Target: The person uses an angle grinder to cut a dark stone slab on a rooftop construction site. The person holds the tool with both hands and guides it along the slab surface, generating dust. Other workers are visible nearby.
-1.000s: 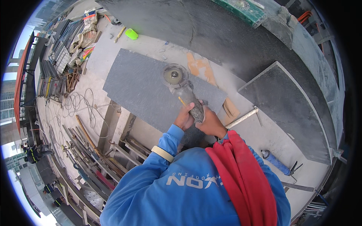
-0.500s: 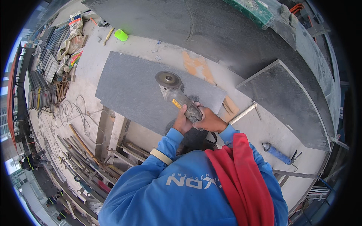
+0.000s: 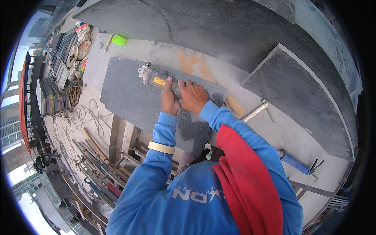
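Note:
An angle grinder (image 3: 158, 80) with a yellow label lies low over a dark grey stone slab (image 3: 127, 92), its head pointing to the far left. My left hand (image 3: 170, 101) grips the near side of the tool's body, thumb along it. Wrapped over the rear of the body is my right hand (image 3: 193, 96). The cutting disc is not plainly visible, and I cannot tell whether it touches the stone. Darker patches (image 3: 192, 129) mark the slab's near right part. A cream-coloured ring (image 3: 161, 147), like a tape roll, sits round my left forearm.
A large dark slab (image 3: 219, 35) stands along the far side, with a smaller angled one (image 3: 301, 98) at right. A blue caulking gun (image 3: 293, 161) lies right. Looped cable (image 3: 94, 121) and metal pipes (image 3: 94, 156) lie left. A green container (image 3: 119, 40) sits far left.
The grinder has moved left and lower over the slab and turned, so its disc face no longer shows. My right hand now lies over the body's top. The view has shifted somewhat.

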Tool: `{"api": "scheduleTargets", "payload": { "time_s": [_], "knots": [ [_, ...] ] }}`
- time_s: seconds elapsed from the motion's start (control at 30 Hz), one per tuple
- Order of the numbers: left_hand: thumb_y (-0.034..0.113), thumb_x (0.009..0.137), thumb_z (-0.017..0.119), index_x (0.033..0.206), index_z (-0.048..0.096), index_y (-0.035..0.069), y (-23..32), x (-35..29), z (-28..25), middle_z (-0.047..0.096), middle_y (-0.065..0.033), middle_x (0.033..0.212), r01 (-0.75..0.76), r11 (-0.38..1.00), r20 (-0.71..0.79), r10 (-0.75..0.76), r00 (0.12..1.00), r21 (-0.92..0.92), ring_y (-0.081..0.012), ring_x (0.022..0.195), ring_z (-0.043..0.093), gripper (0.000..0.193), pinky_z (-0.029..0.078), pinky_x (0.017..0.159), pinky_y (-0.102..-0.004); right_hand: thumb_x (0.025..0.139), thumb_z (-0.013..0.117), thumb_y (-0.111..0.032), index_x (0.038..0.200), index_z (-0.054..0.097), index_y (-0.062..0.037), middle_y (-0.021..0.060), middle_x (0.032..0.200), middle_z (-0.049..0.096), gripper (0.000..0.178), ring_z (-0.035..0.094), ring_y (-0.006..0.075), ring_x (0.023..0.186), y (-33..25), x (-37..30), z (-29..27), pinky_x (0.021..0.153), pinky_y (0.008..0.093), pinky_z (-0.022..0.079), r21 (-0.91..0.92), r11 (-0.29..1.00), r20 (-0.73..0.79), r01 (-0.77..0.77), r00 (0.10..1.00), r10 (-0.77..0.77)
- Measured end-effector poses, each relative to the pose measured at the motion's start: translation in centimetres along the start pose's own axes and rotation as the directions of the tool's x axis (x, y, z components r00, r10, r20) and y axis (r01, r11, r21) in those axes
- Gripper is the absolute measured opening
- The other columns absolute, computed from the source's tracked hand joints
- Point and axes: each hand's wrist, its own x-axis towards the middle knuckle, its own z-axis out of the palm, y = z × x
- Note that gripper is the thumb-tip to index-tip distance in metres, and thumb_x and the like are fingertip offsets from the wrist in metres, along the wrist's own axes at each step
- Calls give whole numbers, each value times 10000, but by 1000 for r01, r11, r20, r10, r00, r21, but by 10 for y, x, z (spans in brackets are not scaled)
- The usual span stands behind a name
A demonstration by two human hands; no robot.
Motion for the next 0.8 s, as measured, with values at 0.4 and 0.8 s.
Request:
{"api": "scheduleTargets", "payload": {
  "time_s": [0.4, 0.8],
  "knots": [
    [334, 1056, 689, 1229, 596, 20, 11, 57, -17, 692, -120, 1080, 37, 999, 56, -36, 998, -8, -237, 972, 699, 370, 600, 878, -410, 802, 814, -243, 1630, 442, -282, 214, 1032, 692, 908, 733, 398, 929, 5, 61, 19, 791, 502, 591, 73, 997, 138, -36, 990, 26],
    [351, 1051, 700, 1244, 583, 27, 24, 73, -28, 693, -115, 1104, 133, 991, 39, -132, 990, -31, -241, 1007, 697, 396, 601, 905, -416, 813, 821, -240, 1629, 449, -254, 219, 1063, 700, 897, 739, 394, 918, -7, 78, 24, 800, 502, 592, 73, 994, 172, -82, 983, 68]
  ]
}}
